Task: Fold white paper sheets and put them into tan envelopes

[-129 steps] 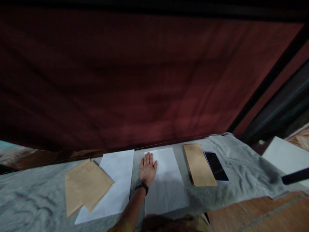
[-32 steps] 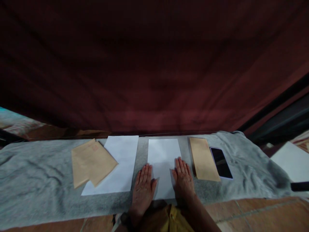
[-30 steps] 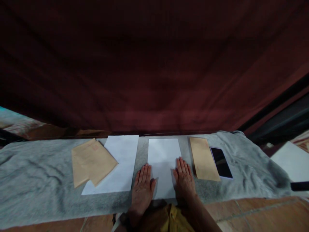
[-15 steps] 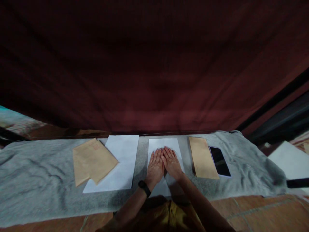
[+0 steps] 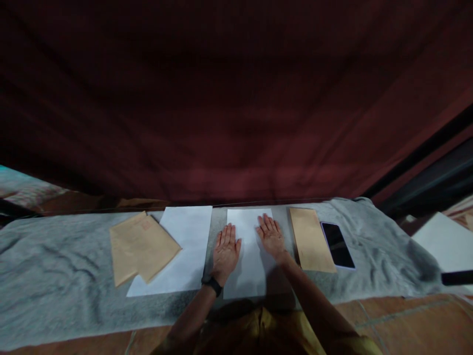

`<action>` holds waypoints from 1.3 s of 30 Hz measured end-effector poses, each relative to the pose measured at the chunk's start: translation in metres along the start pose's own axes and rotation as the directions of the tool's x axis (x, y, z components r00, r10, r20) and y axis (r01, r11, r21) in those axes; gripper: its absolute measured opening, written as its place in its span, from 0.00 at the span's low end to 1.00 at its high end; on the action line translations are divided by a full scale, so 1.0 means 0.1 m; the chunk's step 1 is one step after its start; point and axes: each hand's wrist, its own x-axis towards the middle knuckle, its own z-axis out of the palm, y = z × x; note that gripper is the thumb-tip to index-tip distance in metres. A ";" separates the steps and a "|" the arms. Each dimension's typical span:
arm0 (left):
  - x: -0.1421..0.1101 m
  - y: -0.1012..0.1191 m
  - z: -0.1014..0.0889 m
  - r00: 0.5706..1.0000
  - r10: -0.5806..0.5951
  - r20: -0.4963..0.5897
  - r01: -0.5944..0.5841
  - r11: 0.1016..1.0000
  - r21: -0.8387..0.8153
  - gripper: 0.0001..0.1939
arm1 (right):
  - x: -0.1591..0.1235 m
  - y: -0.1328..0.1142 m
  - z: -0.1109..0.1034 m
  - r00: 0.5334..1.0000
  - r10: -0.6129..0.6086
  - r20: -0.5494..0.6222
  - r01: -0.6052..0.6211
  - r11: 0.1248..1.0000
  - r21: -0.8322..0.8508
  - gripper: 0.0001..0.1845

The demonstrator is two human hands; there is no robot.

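A white sheet of paper [image 5: 250,251] lies on the grey cloth in front of me, between my hands. My left hand [image 5: 226,251], with a black band at the wrist, rests flat over the sheet's left edge, fingers stretched out. Across from it, my right hand [image 5: 271,236] lies flat on the upper right part of the sheet, its fingers slightly spread. Neither hand grips anything. The forearm and palm hide part of the sheet's right edge.
To the left, brown envelopes [image 5: 142,249] overlap a second stack or sheet of white paper [image 5: 186,251]. On the right lie a brown envelope stack [image 5: 312,241] and a phone [image 5: 337,245]. A grey cloth [image 5: 59,266] covers the surface; a dark red curtain [image 5: 236,123] hangs behind.
Both hands were flat at the sheet's lower sides, then came together at its middle. Now they have moved apart toward its left and right edges. Earlier, only the left hand was visible on the paper.
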 end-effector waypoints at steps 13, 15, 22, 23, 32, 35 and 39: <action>0.07 0.11 0.00 0.998 -0.043 -0.038 0.043 0.999 -0.005 0.29 | 0.11 -0.05 -0.04 0.993 0.119 0.012 -0.119 0.992 0.029 0.31; 0.18 0.22 0.03 1.000 0.019 0.022 -0.019 1.000 -0.022 0.29 | 0.17 -0.19 -0.04 0.999 0.021 0.050 -0.024 0.997 0.067 0.29; 0.49 0.30 0.18 0.992 0.078 0.100 -0.074 0.996 -0.041 0.29 | 0.31 -0.40 0.05 0.994 -0.074 0.080 0.066 0.993 0.097 0.26; 0.51 0.28 0.20 0.993 0.071 0.096 -0.068 0.997 -0.041 0.29 | 0.33 -0.38 0.06 0.995 -0.062 0.077 0.055 0.994 0.092 0.26; 0.46 0.24 0.22 0.999 -0.026 0.047 0.028 0.999 -0.032 0.31 | 0.41 -0.13 0.12 0.998 0.049 0.049 -0.051 0.998 0.048 0.28; 0.42 0.27 0.23 0.998 -0.062 0.027 0.063 0.997 -0.043 0.32 | 0.40 -0.12 0.14 0.998 0.048 0.045 -0.051 0.998 0.046 0.28; 0.35 0.34 0.23 0.995 -0.105 -0.003 0.104 0.993 -0.055 0.31 | 0.37 -0.10 0.13 0.999 0.019 0.044 -0.021 0.998 0.053 0.27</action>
